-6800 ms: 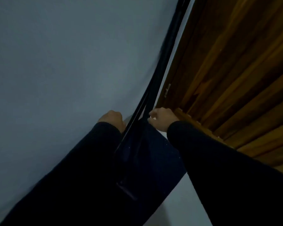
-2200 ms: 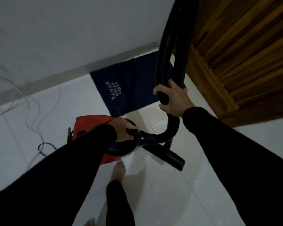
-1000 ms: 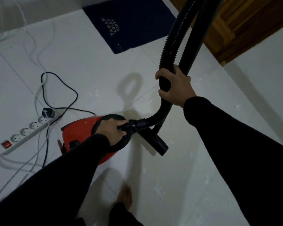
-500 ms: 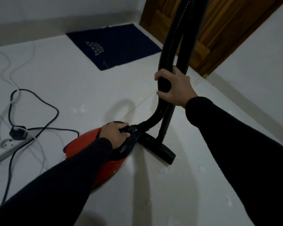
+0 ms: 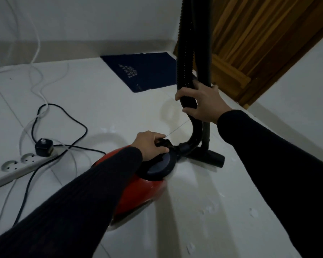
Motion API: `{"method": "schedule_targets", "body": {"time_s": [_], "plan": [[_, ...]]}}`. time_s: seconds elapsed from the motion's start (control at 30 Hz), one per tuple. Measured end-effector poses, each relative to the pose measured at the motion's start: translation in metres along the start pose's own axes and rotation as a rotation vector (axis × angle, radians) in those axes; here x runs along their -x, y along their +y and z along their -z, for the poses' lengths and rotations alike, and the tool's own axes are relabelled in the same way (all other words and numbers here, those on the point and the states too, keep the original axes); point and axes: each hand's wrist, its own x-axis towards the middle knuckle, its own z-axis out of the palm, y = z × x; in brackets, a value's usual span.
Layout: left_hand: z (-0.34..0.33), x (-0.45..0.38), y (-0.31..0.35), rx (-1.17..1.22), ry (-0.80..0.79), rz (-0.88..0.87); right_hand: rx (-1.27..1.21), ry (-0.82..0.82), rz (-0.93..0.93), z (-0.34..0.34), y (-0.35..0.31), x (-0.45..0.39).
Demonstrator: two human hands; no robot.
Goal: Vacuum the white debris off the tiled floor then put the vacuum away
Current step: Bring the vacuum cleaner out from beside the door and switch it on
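A red canister vacuum (image 5: 138, 194) with a black handle sits on the white tiled floor (image 5: 104, 101). My left hand (image 5: 150, 145) grips the handle at its front. My right hand (image 5: 199, 103) is closed around the black ribbed hose (image 5: 184, 53) and the rigid wand (image 5: 203, 43) together, both held upright. The black floor nozzle (image 5: 209, 157) rests on the tiles just right of the canister. Small white debris flecks (image 5: 253, 212) lie on the floor at lower right, with more white debris flecks (image 5: 190, 247) close to the bottom edge.
A white power strip (image 5: 13, 169) lies at left with a black plug (image 5: 43, 147) in it and black and white cables looping around. A dark blue mat (image 5: 144, 71) lies by the far wall. A wooden door (image 5: 259, 40) stands at right.
The vacuum has come down from being carried and now rests on the tiles, nozzle touching the floor. My view has lowered and swung toward the wall. Both hands keep their grips.
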Motion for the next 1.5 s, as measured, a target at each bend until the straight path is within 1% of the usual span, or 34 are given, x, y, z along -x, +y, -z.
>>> {"method": "schedule_targets", "body": {"time_s": [0.1, 0.2, 0.3, 0.37, 0.47, 0.57, 0.67, 0.77, 0.87, 1.0, 1.23, 1.5], "plan": [[0.002, 0.008, -0.009, -0.017, -0.019, -0.042, 0.083, -0.064, 0.060, -0.005, -0.013, -0.004], [-0.002, 0.014, -0.014, 0.003, 0.043, -0.075, 0.105, -0.081, 0.092, -0.008, -0.021, -0.003], [-0.007, 0.019, -0.020, 0.023, 0.108, -0.056, 0.131, -0.094, 0.111, -0.006, -0.026, -0.002], [-0.005, 0.022, -0.024, -0.021, 0.107, -0.016, 0.145, -0.095, 0.112, -0.006, -0.028, -0.003], [0.006, 0.028, -0.032, -0.133, -0.011, 0.033, 0.155, -0.082, 0.093, -0.007, -0.026, -0.002], [0.024, 0.038, -0.052, -0.114, -0.131, 0.044, 0.172, -0.071, 0.080, -0.008, -0.025, 0.001], [0.040, 0.051, -0.087, -0.129, -0.197, 0.025, 0.201, -0.069, 0.087, -0.009, -0.026, 0.001], [0.049, 0.064, -0.122, -0.142, -0.239, 0.041, 0.210, -0.060, 0.106, -0.013, -0.029, -0.002], [0.044, 0.069, -0.138, -0.157, -0.184, 0.017, 0.218, -0.057, 0.119, -0.017, -0.034, -0.005], [0.039, 0.066, -0.144, -0.162, -0.086, -0.041, 0.228, -0.056, 0.132, -0.023, -0.040, -0.009], [0.039, 0.059, -0.150, -0.238, -0.095, -0.107, 0.219, -0.063, 0.144, -0.029, -0.047, -0.013], [0.034, 0.063, -0.150, -0.318, -0.066, -0.107, 0.205, -0.040, 0.189, -0.033, -0.052, -0.011]]}}
